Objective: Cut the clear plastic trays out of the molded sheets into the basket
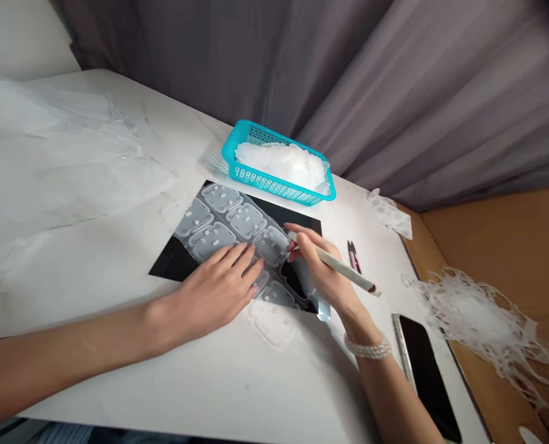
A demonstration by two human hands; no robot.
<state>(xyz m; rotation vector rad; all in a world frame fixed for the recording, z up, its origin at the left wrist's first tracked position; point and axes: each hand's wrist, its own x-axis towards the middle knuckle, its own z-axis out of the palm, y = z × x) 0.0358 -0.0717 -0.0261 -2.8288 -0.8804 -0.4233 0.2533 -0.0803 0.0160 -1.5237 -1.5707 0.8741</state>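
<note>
1. Broadly, a white marble-patterned worktop [186,394] spans the lower left of the frame, with a turquoise plastic basket [274,184] of white trimmings [281,163] at upper centre and a phone [426,376] at lower right.
2. Mid-frame, a translucent moulded silicone sheet [231,231] lies on a black mat [173,262]. It looks light, soft and floppy, so its flat margin seems the best place to take hold.
3. The left grip [219,283] is open, fingers spread, pressing flat on the sheet.
4. The right grip [318,271] is closed around a white pen [343,265], whose near end sits just above the sheet.
</note>
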